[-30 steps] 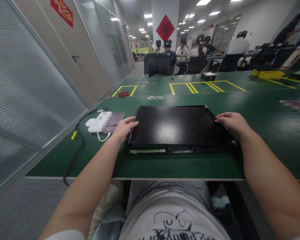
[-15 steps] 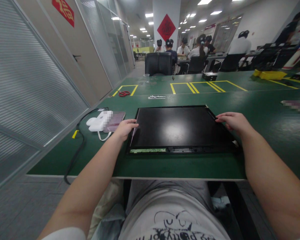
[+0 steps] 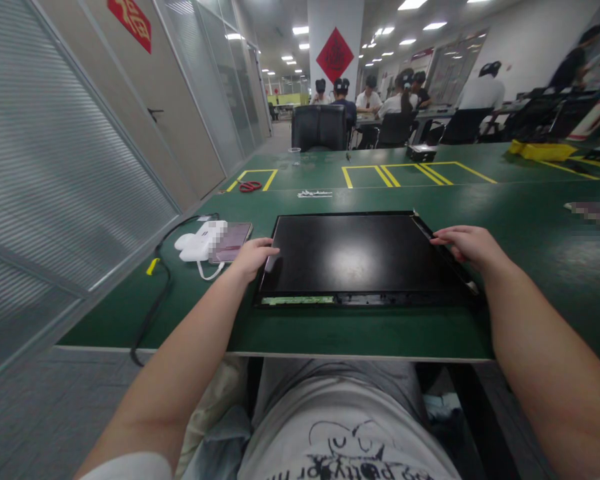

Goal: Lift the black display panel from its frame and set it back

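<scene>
A flat black screen panel [image 3: 350,257] lies on the green table in front of me, in a thin black frame. Along its near side runs a narrow green circuit board [image 3: 297,300]. My left hand [image 3: 256,257] grips the left edge, thumb on top. At the right edge, my right hand [image 3: 463,243] pinches the dark side strip [image 3: 455,267] between thumb and fingers; the undersides of both grips are hidden. A small whitish piece [image 3: 473,287] shows at the near right corner.
Left of the panel lie a white charger-like device [image 3: 200,243], a phone [image 3: 234,240] and a black cable [image 3: 155,307]. Farther back are red-handled scissors [image 3: 250,187], small white pieces [image 3: 315,194], a clear cup [image 3: 295,156] and a dark box [image 3: 421,153]. People sit beyond.
The dark strip along the panel's right edge now stands out more from the screen, and the whitish corner piece has shifted slightly right. Both hands keep nearly the same places.
</scene>
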A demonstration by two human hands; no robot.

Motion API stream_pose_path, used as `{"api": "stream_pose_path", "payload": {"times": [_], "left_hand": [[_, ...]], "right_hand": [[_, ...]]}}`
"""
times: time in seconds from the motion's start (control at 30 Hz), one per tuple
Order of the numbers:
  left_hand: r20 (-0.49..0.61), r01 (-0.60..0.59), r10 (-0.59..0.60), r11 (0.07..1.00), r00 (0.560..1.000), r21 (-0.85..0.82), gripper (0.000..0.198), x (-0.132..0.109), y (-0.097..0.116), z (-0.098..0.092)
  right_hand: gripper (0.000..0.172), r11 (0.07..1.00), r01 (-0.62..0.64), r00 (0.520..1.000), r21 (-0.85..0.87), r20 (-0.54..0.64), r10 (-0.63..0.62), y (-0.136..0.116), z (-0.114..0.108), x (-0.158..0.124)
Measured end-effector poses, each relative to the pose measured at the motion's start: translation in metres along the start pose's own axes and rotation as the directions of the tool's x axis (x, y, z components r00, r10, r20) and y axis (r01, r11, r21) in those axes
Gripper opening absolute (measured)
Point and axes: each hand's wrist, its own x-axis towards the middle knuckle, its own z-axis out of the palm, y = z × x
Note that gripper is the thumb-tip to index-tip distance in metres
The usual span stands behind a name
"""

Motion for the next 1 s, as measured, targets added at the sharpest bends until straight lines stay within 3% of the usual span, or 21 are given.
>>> {"api": "stream_pose_path", "payload": {"times": [0.17, 0.37, 0.57, 1.0], "left_hand": [[-0.022, 0.052, -0.054, 0.994, 0.998, -0.093, 0.041, -0.003, 0.004, 0.001], [0.07, -0.083, 0.106, 0.956, 0.992, -0.28, 0.045, -0.007, 0.013, -0.002], [0.081, -0.118, 0.146, 0.951, 0.986, -0.285, 0.047, -0.006, 0.013, -0.004], [0.044, -0.036, 0.048, 0.969, 0.998, -0.243, 0.053, 0.001, 0.003, 0.0]], "right_hand": [[0.008, 1.0, -0.009, 1.0, 0.0, -0.02, 0.009, 0.0, 0.001, -0.002], [0.011, 1.0, 0.007, 1.0, 0.003, -0.025, -0.007, -0.001, 0.002, -0.006], [0.013, 0.999, 0.013, 0.999, -0.03, -0.043, -0.014, -0.005, 0.003, -0.011], [0.016, 0.981, 0.054, 0.996, -0.186, -0.064, -0.067, -0.004, 0.002, -0.011]]}}
